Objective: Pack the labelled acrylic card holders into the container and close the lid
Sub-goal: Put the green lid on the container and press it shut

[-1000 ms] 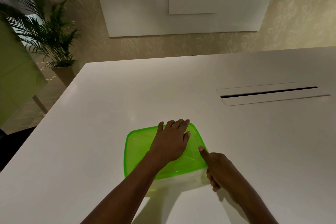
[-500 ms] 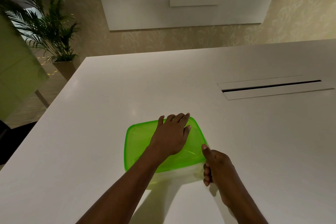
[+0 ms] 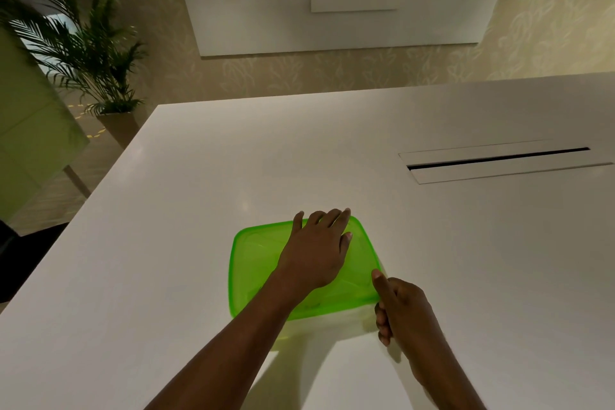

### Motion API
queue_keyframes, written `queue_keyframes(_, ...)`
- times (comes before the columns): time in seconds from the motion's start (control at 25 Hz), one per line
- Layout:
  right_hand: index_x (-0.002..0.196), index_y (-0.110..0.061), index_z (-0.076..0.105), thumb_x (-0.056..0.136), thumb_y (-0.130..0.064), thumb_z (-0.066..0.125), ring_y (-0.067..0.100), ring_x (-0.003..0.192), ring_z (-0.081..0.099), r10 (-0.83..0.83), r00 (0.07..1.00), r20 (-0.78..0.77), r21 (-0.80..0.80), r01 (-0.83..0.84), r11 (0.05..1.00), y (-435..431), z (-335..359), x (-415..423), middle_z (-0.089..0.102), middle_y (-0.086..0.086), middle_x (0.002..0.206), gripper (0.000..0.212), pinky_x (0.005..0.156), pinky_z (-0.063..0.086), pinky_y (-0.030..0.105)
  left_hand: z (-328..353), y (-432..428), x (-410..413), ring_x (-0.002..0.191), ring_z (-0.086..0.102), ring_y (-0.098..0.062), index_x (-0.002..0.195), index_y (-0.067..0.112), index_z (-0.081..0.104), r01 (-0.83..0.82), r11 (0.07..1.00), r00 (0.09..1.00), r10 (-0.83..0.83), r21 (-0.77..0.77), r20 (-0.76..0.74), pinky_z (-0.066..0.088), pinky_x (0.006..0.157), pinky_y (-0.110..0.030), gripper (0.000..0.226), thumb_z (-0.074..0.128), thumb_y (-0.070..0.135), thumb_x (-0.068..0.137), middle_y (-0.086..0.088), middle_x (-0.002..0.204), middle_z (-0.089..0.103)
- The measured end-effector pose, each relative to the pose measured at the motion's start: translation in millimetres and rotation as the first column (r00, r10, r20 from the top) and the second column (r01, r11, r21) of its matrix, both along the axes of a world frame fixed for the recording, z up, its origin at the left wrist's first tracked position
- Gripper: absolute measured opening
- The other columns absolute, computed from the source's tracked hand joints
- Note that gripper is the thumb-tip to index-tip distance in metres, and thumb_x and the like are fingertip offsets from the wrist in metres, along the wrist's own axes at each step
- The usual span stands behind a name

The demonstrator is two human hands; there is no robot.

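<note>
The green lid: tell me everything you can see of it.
The green lid is translucent plastic, a rounded rectangle with a raised rim. It lies flat on the clear container on the white table. The left hand rests palm-down on it; the right hand has its thumb at the right near corner.

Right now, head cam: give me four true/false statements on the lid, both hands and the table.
1. The left hand lies flat on the green lid. True.
2. The right hand is raised clear of the container. False: it is at the near right corner, thumb on the lid's edge.
3. Card holders lie loose on the table. False: none show.
4. The table has a long slot at far right. True.
</note>
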State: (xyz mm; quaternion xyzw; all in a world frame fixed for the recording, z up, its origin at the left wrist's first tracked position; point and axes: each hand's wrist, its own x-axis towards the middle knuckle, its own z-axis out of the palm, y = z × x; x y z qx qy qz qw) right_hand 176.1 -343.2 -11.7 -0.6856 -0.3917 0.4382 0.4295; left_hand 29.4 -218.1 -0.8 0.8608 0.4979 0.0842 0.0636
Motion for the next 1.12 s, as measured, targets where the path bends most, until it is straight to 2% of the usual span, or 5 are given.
queue_keyframes(0.24,0.120,-0.019,0.059,0.099,-0.040,0.053,0.025,0.110,0.059,-0.088,0.701,0.708,0.304,-0.190,0.933,34,10,-5,0.061,0.002,0.119,0.030,0.093,0.052,0.042,6,7,-5,0.158,0.024,-0.015,0.163,0.022,0.028,0.012,0.993,0.980,0.011,-0.114,0.199,0.007,0.131,-0.045,0.053,0.034,0.030,0.112,0.002,0.170,0.031)
queue_keyframes(0.56,0.157,-0.024,0.031,0.104,-0.045,0.037,0.029,0.157,0.014,0.316,0.369,0.874,-0.044,-0.588,0.808,92,19,-81,0.022,0.006,0.168,0.057,0.127,0.009,0.050,0,-2,-84,0.143,0.051,-0.033,0.143,0.000,0.055,-0.321,0.946,0.934,0.309,0.037,0.181,0.034,0.120,-0.045,0.047,0.048,0.020,0.101,-0.019,0.151,0.056)
queue_keyframes(0.76,0.159,-0.024,0.025,0.106,-0.047,0.031,0.022,0.157,0.011,0.371,0.318,0.872,-0.078,-0.658,0.749,103,21,-127,0.021,0.003,0.169,0.059,0.126,0.003,0.055,2,5,-129,0.095,0.068,-0.039,0.089,0.005,0.064,-0.627,0.749,0.642,0.653,-0.215,0.402,0.049,0.077,-0.040,0.035,0.049,0.032,0.106,-0.018,0.098,0.072)
queue_keyframes(0.92,0.159,-0.022,0.024,0.105,-0.048,0.028,0.021,0.157,0.014,0.360,0.298,0.884,-0.087,-0.653,0.753,106,19,-136,0.024,0.001,0.168,0.060,0.126,0.003,0.057,2,9,-147,0.065,0.064,-0.034,0.087,0.005,0.069,-0.377,0.592,0.502,0.777,-0.712,0.380,0.050,0.059,-0.033,0.070,0.041,0.069,0.099,-0.016,0.074,0.064)
queue_keyframes(1.12,0.158,-0.022,0.027,0.104,-0.048,0.029,0.022,0.155,0.019,0.348,0.278,0.895,-0.090,-0.652,0.753,106,16,-136,0.029,0.000,0.165,0.059,0.125,0.004,0.057,-11,10,-155,0.069,0.053,-0.026,0.093,0.002,0.070,-0.176,0.666,0.463,0.706,-0.725,0.536,0.043,0.058,-0.030,0.067,0.050,0.066,0.098,-0.018,0.080,0.057)
